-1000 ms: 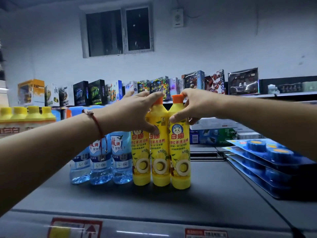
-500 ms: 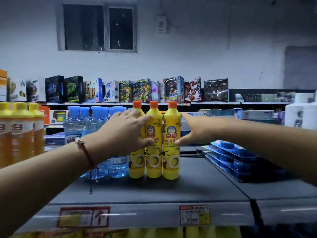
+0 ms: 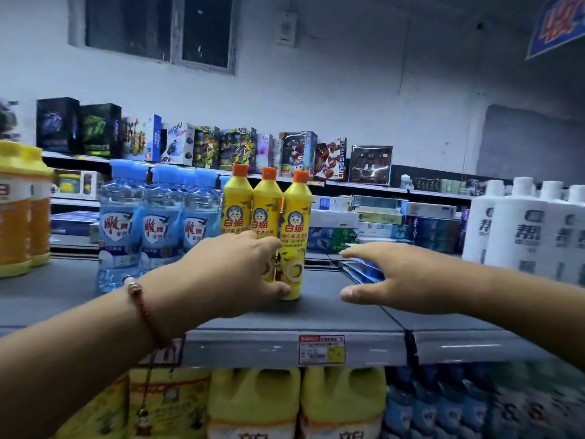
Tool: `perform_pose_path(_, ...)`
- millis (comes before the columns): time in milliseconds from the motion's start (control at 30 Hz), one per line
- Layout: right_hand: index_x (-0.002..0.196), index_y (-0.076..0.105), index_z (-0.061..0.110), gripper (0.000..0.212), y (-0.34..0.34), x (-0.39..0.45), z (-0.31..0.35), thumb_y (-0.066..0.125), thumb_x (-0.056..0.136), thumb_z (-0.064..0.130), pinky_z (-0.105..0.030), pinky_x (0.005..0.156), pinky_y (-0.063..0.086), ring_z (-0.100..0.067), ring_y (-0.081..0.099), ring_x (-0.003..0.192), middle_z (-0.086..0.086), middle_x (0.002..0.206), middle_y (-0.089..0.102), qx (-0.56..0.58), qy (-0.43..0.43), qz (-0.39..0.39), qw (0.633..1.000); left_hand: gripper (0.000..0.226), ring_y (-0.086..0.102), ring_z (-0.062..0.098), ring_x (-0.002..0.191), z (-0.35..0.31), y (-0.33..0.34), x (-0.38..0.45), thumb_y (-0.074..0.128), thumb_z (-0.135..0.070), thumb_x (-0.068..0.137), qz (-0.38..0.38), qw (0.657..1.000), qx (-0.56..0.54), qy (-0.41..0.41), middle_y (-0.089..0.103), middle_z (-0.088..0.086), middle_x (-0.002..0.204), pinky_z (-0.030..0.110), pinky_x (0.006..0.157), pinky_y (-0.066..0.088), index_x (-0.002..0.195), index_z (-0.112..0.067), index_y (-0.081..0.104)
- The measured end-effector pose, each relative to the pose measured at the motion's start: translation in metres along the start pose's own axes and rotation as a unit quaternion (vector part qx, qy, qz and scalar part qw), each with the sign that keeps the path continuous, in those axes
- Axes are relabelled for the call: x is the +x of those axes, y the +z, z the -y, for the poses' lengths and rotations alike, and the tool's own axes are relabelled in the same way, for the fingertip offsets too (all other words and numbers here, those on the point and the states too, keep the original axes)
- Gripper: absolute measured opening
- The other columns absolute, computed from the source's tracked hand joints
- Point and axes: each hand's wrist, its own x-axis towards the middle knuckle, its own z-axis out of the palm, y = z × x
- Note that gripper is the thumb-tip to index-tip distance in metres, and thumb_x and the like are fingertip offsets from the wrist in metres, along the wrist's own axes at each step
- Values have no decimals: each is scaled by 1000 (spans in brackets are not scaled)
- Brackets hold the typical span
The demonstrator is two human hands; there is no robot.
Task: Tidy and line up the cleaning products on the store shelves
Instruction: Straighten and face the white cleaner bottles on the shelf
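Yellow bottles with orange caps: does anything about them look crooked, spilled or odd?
Nothing stands out. The three yellow bottles stand upright, caps on, packed side by side beside the blue bottles on the grey shelf. No spill shows. The left hand touches them low down.

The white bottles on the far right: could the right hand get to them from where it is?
Probably yes. The right hand hovers open above the shelf, holding nothing, and the white bottles stand just beyond it with only flat blue packs lying low between.
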Motion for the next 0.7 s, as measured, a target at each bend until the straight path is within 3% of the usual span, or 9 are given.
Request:
perform_pose_path(133, 152, 36, 35, 67, -2, -30, -36, 43, 93, 67, -30, 116, 30, -8, 36, 142, 14, 157, 37, 45, 10, -23, 999, 80, 45, 24, 134, -43, -7, 11, 51, -73, 87, -8, 1000, -11, 7, 39, 0, 152, 42, 106, 45, 154, -39, 24)
perform_pose_path(233, 147, 45, 30, 56, -1, -57, -72, 44, 98, 59, -33, 115, 34, -13, 44, 137, 8, 151, 47, 59, 15, -29, 998, 80, 43, 23, 136, -90, -9, 22, 50, -75, 86, 1, 1000, -7, 24, 37, -3, 154, 41, 107, 44, 153, -41, 24)
perform_pose_path(433, 157, 25, 32, 71, -7, -122, -175, 52, 97, 56, -23, 115, 24, -8, 29, 147, 11, 163, 28, 51, 22, -32, 998, 79, 45, 21, 136, -214, -8, 54, 46, -76, 87, 25, 999, 12, 45, 40, -5, 152, 40, 106, 44, 154, -42, 23)
perform_pose_path(700, 157, 25, 27, 78, -16, -179, -313, 61, 93, 54, -23, 114, 25, -10, 32, 145, 7, 162, 30, 17, 25, -40, 999, 78, 47, 21, 135, -370, -7, 103, 46, -74, 89, 3, 997, -3, 72, 40, -6, 154, 37, 102, 45, 155, -40, 24)
